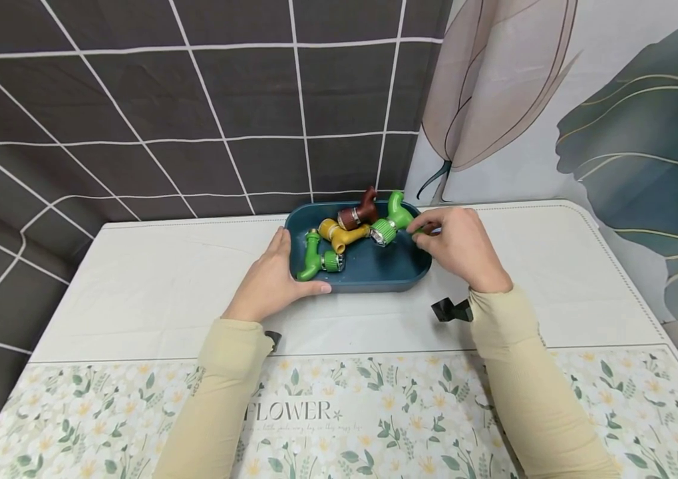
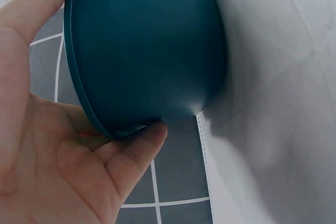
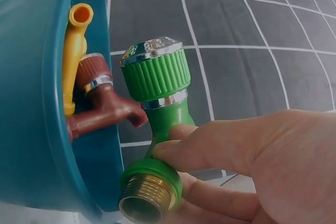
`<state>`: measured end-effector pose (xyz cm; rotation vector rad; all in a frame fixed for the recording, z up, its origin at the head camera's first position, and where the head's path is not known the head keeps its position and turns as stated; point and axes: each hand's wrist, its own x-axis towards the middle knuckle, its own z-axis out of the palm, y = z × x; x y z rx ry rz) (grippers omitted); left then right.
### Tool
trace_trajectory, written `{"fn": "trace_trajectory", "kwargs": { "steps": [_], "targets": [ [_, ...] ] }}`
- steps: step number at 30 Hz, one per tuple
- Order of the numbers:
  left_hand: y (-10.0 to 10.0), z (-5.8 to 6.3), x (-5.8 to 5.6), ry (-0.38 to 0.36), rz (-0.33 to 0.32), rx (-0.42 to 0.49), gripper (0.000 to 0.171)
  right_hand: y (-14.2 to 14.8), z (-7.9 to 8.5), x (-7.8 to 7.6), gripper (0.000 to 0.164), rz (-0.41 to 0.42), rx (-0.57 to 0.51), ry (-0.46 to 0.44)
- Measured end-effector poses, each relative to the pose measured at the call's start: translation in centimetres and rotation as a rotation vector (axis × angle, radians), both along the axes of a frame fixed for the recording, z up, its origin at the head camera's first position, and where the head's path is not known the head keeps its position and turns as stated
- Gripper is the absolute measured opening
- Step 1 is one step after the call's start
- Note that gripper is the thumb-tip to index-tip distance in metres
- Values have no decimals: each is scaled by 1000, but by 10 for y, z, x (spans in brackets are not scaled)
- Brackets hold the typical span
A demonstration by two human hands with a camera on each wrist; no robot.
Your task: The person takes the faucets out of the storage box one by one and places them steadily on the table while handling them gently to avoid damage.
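A dark teal oblong basin (image 1: pixel 374 285) stands at the back of the table. My left hand (image 1: pixel 267 276) holds its left end, thumb along the front rim and fingers at the side; the left wrist view shows the basin's outer wall (image 2: pixel 142 40) between thumb and fingers. With thumb and fingers, my right hand (image 1: pixel 455 243) pinches a green plastic tap (image 3: pixel 163 74) with a ribbed knob and brass threaded end, over the basin's right side. A second green tap (image 1: pixel 313 258), a yellow tap (image 1: pixel 344 234) and a dark red tap (image 1: pixel 359 211) lie inside.
The white table cover (image 1: pixel 165 293) has a floral front band (image 1: pixel 315 439). Right behind the basin rises a dark grid-patterned cloth (image 1: pixel 243 100), beside a leaf-patterned curtain (image 1: pixel 632 146). Black straps (image 1: pixel 451 310) show by the sleeves.
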<state>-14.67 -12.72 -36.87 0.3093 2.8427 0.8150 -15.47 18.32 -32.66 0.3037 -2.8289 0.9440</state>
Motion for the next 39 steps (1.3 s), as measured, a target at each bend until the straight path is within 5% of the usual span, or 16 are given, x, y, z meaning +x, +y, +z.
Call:
{"fn": "trace_trajectory", "kwargs": {
  "steps": [39],
  "targets": [
    [0,2,0,-3,-6,-15,134,23,4,-3,16,-51,20,-9]
  ]
}}
